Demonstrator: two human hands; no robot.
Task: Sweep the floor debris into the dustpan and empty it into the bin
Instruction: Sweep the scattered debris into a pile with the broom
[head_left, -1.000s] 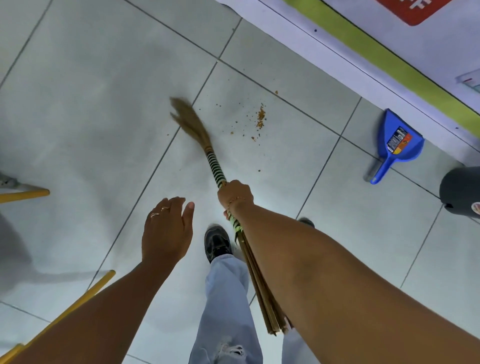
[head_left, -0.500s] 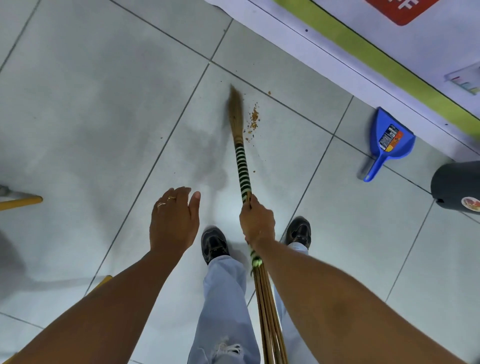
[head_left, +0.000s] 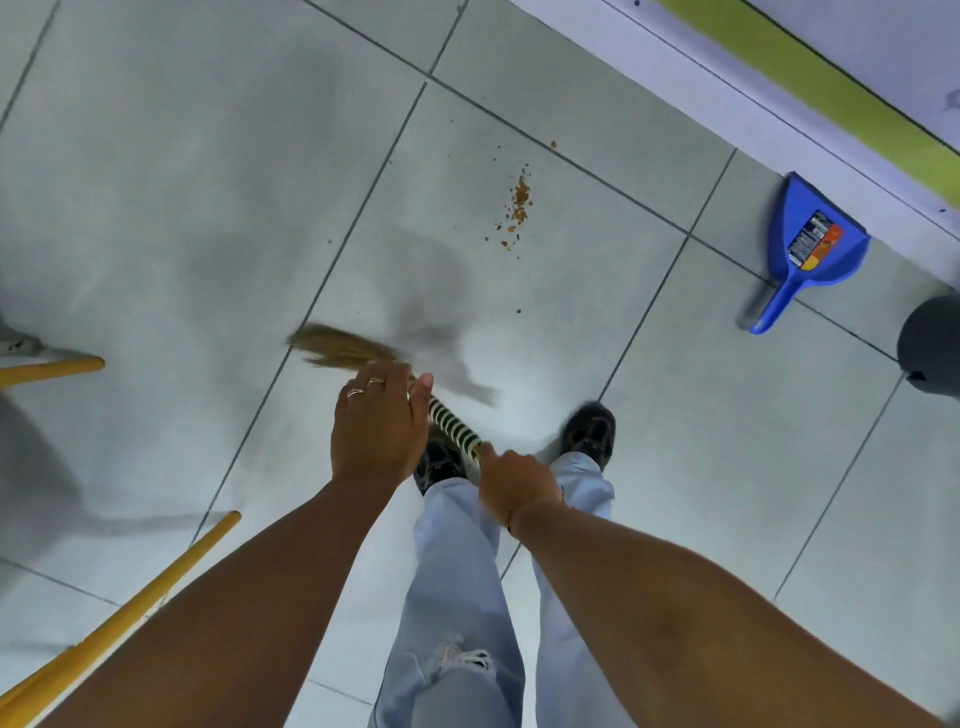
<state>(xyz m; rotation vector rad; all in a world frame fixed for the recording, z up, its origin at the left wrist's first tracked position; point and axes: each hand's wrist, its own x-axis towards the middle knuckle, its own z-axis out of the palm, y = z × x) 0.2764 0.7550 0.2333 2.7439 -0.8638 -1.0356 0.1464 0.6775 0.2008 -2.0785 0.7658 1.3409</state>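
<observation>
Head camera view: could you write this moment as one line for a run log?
right hand grips broom | left hand open above it | debris unswept | dustpan by wall

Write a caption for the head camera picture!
Right hand swings the broom beside crumbs; the dustpan waits by the wall.

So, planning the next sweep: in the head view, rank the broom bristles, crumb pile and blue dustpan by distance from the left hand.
From the left hand:
1. Broom bristles, just beyond its fingers.
2. Crumb pile, ahead, rightward.
3. Blue dustpan, far right by the wall.
</observation>
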